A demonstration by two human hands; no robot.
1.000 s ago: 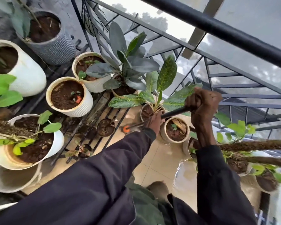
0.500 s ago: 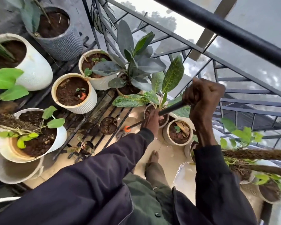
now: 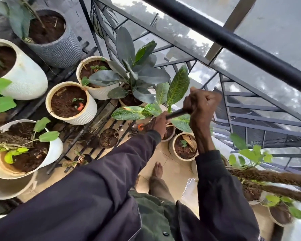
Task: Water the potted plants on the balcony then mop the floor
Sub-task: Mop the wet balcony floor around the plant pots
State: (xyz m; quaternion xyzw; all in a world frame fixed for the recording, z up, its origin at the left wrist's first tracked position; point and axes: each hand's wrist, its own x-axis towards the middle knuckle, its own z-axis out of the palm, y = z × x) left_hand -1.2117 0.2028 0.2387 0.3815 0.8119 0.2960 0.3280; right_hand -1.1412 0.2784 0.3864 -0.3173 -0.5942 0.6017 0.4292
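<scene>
A dark mop handle (image 3: 175, 114) slants from the centre down to the left, with an orange fitting (image 3: 140, 126) low on the shaft. My right hand (image 3: 202, 106) grips its upper end in a fist. Lower down, my left hand (image 3: 159, 125) holds the shaft just above the orange fitting. The mop's lower part is hidden among the pots. Several potted plants stand around: a white ribbed pot (image 3: 71, 103) of soil at the left, a dark-leaved plant (image 3: 137, 75), and a speckled-leaf plant (image 3: 179, 84) right behind my hands.
A black metal railing (image 3: 233, 42) runs diagonally along the right. A grey pot (image 3: 56, 47) and big white pots (image 3: 24, 75) stand on a black slatted rack (image 3: 87, 136). Beige wet floor tiles (image 3: 177, 171) and my bare foot (image 3: 157, 169) lie below. Fibrous plant poles (image 3: 268, 178) jut in at the right.
The view has shifted slightly, so the pots sit lower and further right in frame. Both hands keep their hold on the handle, which has risen a little, and my foot has come into view.
</scene>
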